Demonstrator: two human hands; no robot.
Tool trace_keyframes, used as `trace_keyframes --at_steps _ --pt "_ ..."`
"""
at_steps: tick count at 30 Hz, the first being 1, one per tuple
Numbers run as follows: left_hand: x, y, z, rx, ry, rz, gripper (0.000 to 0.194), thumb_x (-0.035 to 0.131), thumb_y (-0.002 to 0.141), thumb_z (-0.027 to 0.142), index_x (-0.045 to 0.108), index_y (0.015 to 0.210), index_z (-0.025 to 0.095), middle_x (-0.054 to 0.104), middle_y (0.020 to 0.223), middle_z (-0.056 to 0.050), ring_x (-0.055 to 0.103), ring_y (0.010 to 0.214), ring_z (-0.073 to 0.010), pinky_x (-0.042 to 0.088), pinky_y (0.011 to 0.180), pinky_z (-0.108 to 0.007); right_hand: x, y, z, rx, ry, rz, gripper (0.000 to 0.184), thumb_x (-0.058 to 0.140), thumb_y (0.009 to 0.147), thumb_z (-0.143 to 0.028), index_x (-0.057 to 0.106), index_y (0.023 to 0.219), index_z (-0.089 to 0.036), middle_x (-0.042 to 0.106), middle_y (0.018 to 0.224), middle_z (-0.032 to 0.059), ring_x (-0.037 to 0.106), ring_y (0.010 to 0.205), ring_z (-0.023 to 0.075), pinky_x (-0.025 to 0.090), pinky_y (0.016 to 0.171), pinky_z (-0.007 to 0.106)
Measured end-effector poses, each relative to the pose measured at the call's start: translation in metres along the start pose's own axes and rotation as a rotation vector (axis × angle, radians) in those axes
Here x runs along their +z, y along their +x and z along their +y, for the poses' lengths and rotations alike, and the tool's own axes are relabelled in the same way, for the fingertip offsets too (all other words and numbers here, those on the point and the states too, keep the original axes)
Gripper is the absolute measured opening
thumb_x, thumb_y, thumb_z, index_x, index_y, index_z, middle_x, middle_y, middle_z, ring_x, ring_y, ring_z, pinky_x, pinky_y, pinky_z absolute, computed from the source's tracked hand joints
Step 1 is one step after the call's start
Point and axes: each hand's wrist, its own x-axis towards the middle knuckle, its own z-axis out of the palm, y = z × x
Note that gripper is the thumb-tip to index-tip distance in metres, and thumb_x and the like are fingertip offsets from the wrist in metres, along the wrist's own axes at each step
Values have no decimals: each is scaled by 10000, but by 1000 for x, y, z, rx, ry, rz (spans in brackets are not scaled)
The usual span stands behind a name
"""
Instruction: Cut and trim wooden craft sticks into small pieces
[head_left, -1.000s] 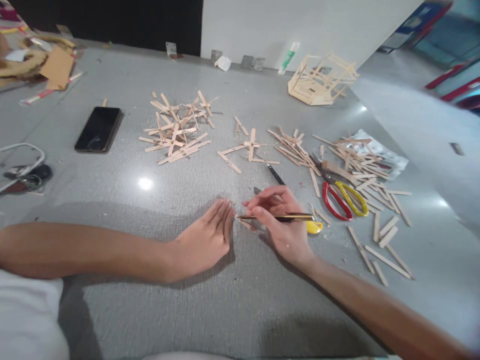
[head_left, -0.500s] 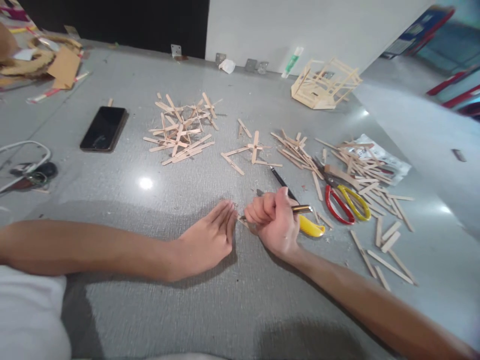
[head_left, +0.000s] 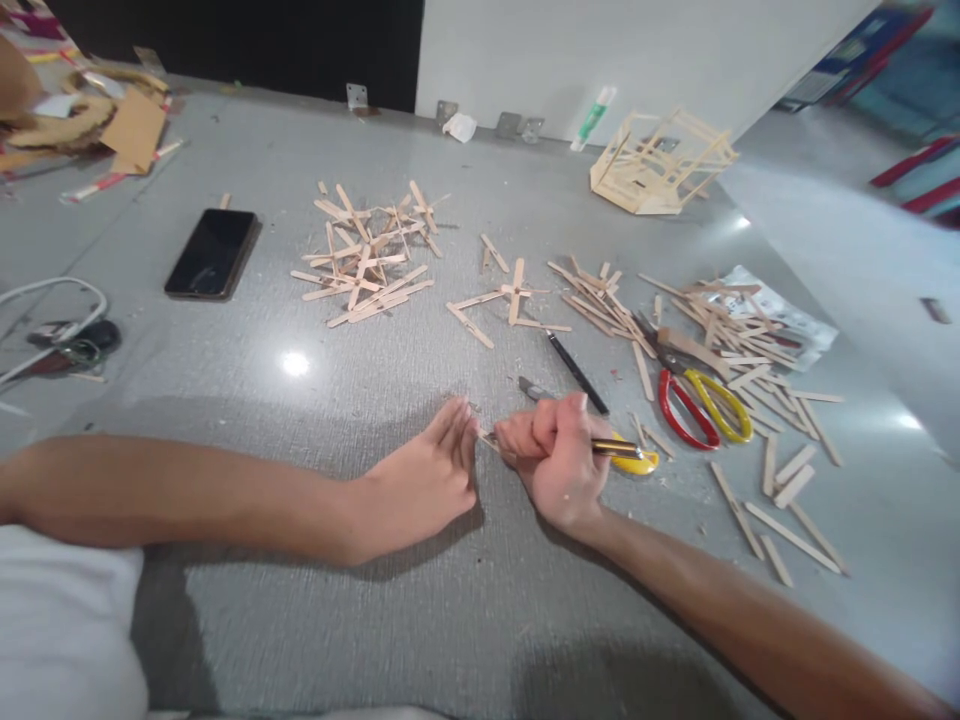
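Note:
My left hand [head_left: 427, 478] is closed, its fingertips pressed together on a thin wooden stick [head_left: 487, 441] held close to the table. My right hand [head_left: 559, 455] is wrapped round a slim pen [head_left: 619, 449], dark with gold, whose tip touches or nearly touches that stick. Most of the stick is hidden by my fingers. Behind and partly under my right hand lies a yellow-handled cutter [head_left: 637, 460], its grey end poking out on the far side. A black pen [head_left: 576, 370] rests just beyond.
Red-and-yellow-handled scissors [head_left: 688, 410] lie right, beside scattered wooden sticks [head_left: 795, 530]. Joined sticks [head_left: 364, 280] form a pile farther off. A stick frame [head_left: 637, 195] stands at back right. A phone [head_left: 212, 255] and a white cable [head_left: 82, 285] are left.
The view has shifted slightly. My right hand has tilted, lowering the back end of the pen a little, and more of the cutter's grey end shows. My left hand keeps its grip.

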Motion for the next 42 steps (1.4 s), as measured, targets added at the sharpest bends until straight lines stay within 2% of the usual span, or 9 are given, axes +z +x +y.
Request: trace_keyframes --at_steps 9,15,22,30,34,38,42 --pt "-2 0 1 3 -2 -30 512 657 878 274 682 1294 -24 686 1297 -256 651 1254 -368 420 1168 -522 -2 -2 -1 -14 -24 -17 690 524 994 -605 233 502 -218 216 430 -90 151 372 67 166 416 287" --pt "-6 2 -1 14 34 -41 504 658 873 277 693 1278 -22 697 1279 -252 665 1232 -369 434 1163 -514 -2 -6 -2 -83 -45 -68 675 535 1001 -575 266 499 -213 206 438 -90 158 368 64 174 414 275" --pt "-9 2 -3 22 47 -52 453 644 891 270 714 1261 18 701 1284 -226 674 1224 -356 462 1142 -516 0 -7 -2 -61 -35 4 678 539 988 -604 261 501 -222 212 446 -95 154 379 66 200 418 275" --pt "-8 4 -4 16 30 -57 452 638 885 215 699 1264 -23 690 1278 -259 668 1229 -374 493 1126 -511 1 -2 -7 6 -31 98 715 630 911 -647 242 497 -212 182 428 -104 158 367 55 217 409 262" --pt "-7 4 -3 10 44 -55 468 632 863 173 682 1266 -61 687 1257 -289 677 1208 -388 521 1096 -504 0 0 -8 22 -43 97 716 615 909 -671 244 496 -218 166 419 -108 146 367 58 234 405 266" --pt "-7 4 -2 13 48 -57 467 622 853 136 679 1279 -45 679 1284 -272 673 1218 -379 528 1096 -491 -2 -1 -9 17 -23 89 716 616 917 -659 244 493 -218 169 419 -107 135 369 57 221 403 264" --pt "-7 3 -4 9 48 -47 450 606 866 140 683 1266 -53 685 1275 -271 679 1210 -372 533 1087 -481 -3 -3 -8 13 -20 30 710 582 937 -661 244 493 -222 184 423 -102 142 373 62 209 407 267"
